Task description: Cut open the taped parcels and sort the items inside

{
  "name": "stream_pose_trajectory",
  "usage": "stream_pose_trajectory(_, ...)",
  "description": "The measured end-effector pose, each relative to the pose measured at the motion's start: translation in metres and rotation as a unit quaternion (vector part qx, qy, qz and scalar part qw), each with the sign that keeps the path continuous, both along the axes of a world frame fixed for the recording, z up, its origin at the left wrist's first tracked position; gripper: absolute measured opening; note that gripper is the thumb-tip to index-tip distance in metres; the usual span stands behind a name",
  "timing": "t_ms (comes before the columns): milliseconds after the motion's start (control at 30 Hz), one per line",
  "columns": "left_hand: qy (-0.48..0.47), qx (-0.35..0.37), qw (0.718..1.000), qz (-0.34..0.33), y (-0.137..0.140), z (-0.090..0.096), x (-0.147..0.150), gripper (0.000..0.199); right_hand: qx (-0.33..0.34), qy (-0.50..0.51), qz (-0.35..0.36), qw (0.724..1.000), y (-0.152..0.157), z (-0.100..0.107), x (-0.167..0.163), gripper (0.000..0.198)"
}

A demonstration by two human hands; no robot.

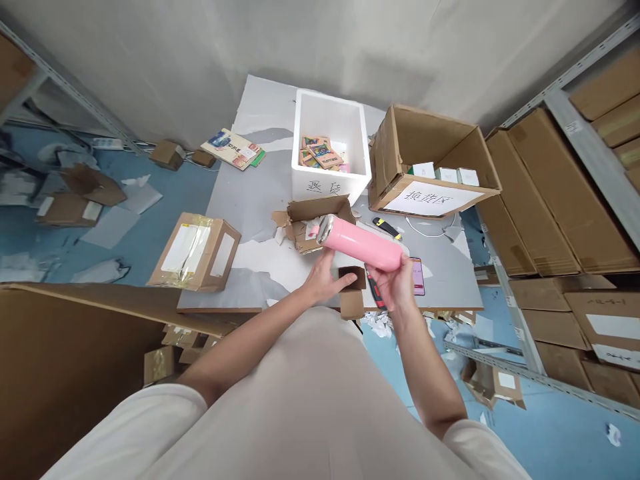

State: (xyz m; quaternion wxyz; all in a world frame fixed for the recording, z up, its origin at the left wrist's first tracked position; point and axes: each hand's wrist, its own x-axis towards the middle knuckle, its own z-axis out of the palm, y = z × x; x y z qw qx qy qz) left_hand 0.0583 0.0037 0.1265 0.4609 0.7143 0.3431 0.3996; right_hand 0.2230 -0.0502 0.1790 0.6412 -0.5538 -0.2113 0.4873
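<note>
Head view: the right hand (397, 283) grasps the pink bottle's (363, 243) base, holding it above the grey table (260, 200), silver cap toward ten o'clock. The left hand (325, 279) sits under the bottle, fingers curled, probably touching a small cardboard box (353, 285).

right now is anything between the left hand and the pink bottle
Nothing visible. The pink bottle is held in the right hand at its base, and the left hand sits just below its middle, fingers at its underside. The small open cardboard box lies lower, beside the left hand, not between them.
</note>
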Motion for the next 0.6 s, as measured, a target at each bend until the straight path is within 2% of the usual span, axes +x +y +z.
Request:
stream_pose_trajectory(100, -0.139, -0.077, 0.987, -0.011, 0.003, 0.01, 0.013, 0.06, -0.047, 0.043, 0.091, 0.994, -0.003, -0.014, -0.019, 0.047)
stream_pose_trajectory(133, -0.178, -0.103, 0.979, -0.002, 0.004, 0.011, 0.015, 0.061, -0.064, 0.016, 0.118, 0.991, -0.003, -0.014, -0.02, 0.05)
stream_pose_trajectory(200, -0.22, -0.14, 0.965, 0.018, 0.007, 0.014, 0.014, 0.066, -0.073, -0.101, 0.123, 0.985, 0.001, -0.006, -0.014, 0.056)
stream_pose_trajectory(267, -0.213, -0.162, 0.963, 0.018, 0.01, 0.017, 0.008, 0.07, -0.022, -0.23, 0.102, 0.968, 0.01, 0.01, -0.002, 0.064)
stream_pose_trajectory(333, -0.172, -0.174, 0.969, 0.004, 0.01, 0.021, 0.002, 0.071, 0.054, -0.288, 0.144, 0.945, 0.023, 0.031, 0.009, 0.067)
stream_pose_trajectory(433, -0.088, -0.164, 0.982, 0.006, 0.006, 0.026, -0.004, 0.073, 0.094, -0.271, 0.251, 0.924, 0.045, 0.054, 0.016, 0.06)
stream_pose_trajectory(533, -0.047, -0.155, 0.987, 0.02, -0.003, 0.027, -0.006, 0.082, 0.078, -0.234, 0.269, 0.931, 0.061, 0.056, 0.015, 0.056)
stream_pose_trajectory(600, -0.076, -0.156, 0.985, -0.008, -0.011, 0.027, -0.008, 0.09, 0.081, -0.21, 0.263, 0.938, 0.067, 0.049, 0.017, 0.058)
